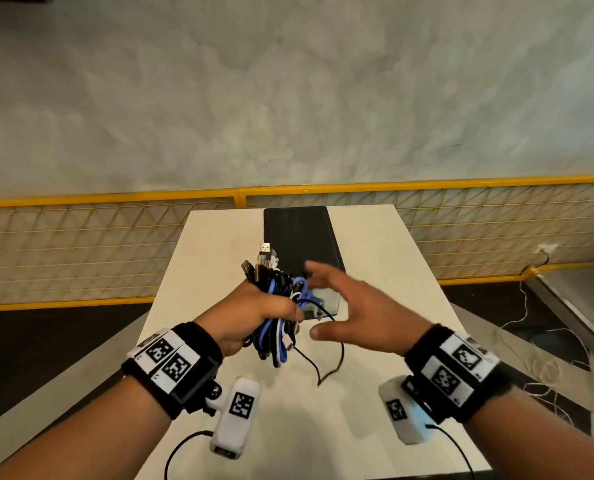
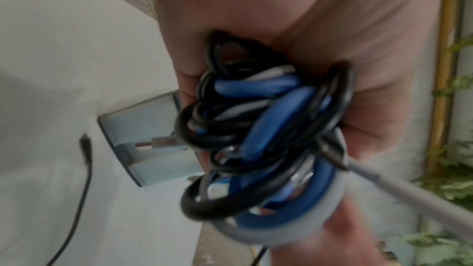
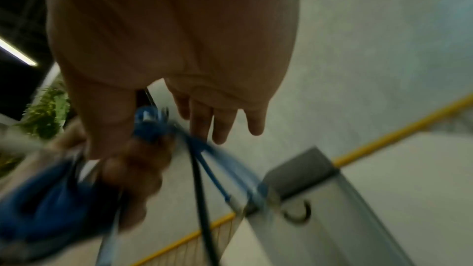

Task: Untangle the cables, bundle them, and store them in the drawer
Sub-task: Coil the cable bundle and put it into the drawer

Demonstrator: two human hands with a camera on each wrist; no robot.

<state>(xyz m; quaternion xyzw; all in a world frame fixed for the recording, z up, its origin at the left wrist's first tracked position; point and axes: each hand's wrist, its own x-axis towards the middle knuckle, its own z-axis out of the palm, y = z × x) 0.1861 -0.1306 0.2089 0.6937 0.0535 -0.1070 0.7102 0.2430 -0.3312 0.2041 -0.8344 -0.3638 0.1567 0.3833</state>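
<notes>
— Wristbands (image 1: 170, 362) sit closest to the head camera, each with square black-and-white coded tags; is anything on them readable?

— No words I can read. There are tiny marks by the tags, too small to make out. No brand shows on anything.

— And the grip?

— Left hand (image 1: 254, 317) is fisted tight round the cable bundle (image 1: 278, 306), blue, black and white loops folded together. USB plugs (image 1: 262, 259) stick up above the fist, loops hang below it. In the left wrist view the coils (image 2: 263, 139) fill the palm, fingers curled over them.

— The other hand?

— Right hand (image 1: 354, 313) is spread, fingers straight and apart, just beside the bundle and holding nothing. It is motion-blurred, and I cannot tell whether a fingertip touches a loop.

— Anything loose?

— One thin black cable (image 1: 326, 362) trails from the bundle down onto the white surface (image 1: 392, 271).

— The drawer?

— Small dark box (image 1: 302, 237) stands on the surface just behind the hands, its front partly hidden by them. The left wrist view shows a pale open compartment (image 2: 148, 139), blurred; the right wrist view is smeared too.
</notes>
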